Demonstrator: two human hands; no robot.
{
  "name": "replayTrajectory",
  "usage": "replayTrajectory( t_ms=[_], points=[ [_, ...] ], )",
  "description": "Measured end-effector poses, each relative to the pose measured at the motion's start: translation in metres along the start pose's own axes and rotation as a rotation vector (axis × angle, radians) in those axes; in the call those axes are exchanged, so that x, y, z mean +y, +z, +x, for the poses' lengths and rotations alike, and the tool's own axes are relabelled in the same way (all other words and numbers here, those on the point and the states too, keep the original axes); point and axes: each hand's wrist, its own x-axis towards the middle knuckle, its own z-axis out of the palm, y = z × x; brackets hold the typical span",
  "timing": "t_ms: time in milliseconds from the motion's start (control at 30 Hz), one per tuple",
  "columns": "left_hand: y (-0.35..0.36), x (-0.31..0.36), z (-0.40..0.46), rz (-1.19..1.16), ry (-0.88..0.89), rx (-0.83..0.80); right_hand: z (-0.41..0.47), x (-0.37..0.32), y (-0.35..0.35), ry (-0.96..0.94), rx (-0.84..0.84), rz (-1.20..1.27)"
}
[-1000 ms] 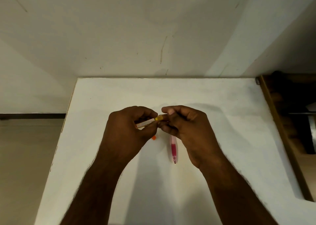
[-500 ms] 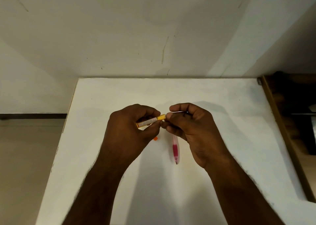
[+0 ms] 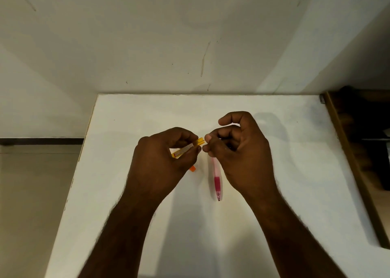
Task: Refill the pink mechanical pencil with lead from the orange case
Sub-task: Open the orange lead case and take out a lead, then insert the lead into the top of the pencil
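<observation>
Hands mid-frame: left hand (image 3: 162, 159) grips orange case (image 3: 188, 148); right hand (image 3: 238, 151), fingertips pinched, has drawn slightly away, likely extracting lead, pink pencil (image 3: 217, 180) below.

light: dim, warm, seemingly from upper left | shadows: soft ones fall right of the hands on the white table (image 3: 274, 172), broad diagonal band on the wall (image 3: 147, 35) | glare: none | focus: centre fairly sharp, dark shelf (image 3: 363, 151) at right murky | distortion: wide-angle bending at table edges
</observation>
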Motion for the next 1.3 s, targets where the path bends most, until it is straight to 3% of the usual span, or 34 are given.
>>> replayTrajectory(
  t_ms=[200, 367, 667, 900, 1200, 1300],
  points=[
    [0.008, -0.018, 0.005, 0.007, -0.027, 0.075, 0.004, 0.003, -0.008, -0.076, 0.102, -0.002],
    [0.016, -0.028, 0.005, 0.263, -0.032, 0.091, 0.009, 0.006, -0.020, -0.089, 0.223, 0.001],
    [0.021, -0.029, 0.007, 0.404, -0.065, -0.014, 0.008, 0.006, -0.018, -0.007, 0.120, 0.038],
    [0.016, -0.014, 0.008, 0.032, 0.052, 0.096, 0.007, 0.006, -0.020, 0.023, 0.078, 0.020],
    [0.012, -0.005, 0.005, -0.056, 0.081, 0.092, 0.005, 0.003, -0.016, 0.115, 0.031, 0.153],
    [0.012, -0.004, 0.006, -0.076, 0.080, 0.107, 0.002, 0.002, -0.016, 0.190, -0.065, 0.118]
  ],
)
